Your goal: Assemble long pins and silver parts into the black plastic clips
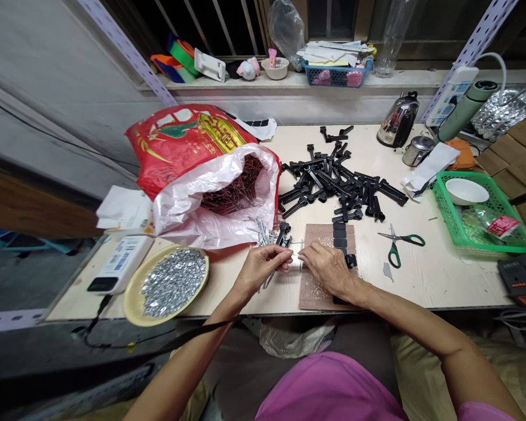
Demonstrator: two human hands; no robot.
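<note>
Head view shows, at the centre of the frame, the left hand (263, 264) with thumb and finger pinched on a thin metal piece (295, 256). The right hand (328, 269) brings its fingertips to this piece, above the brown board (313, 298); whether they grip, I cannot tell. This piece seems to be still in work. Many black parts (333, 178) lie heaped at upper centre, finished or waiting is unclear. Plenty of supply seems left: reddish screws (236, 190) in the bag (170, 146), shiny pieces (175, 280) in the lower-left bowl (134, 304).
</note>
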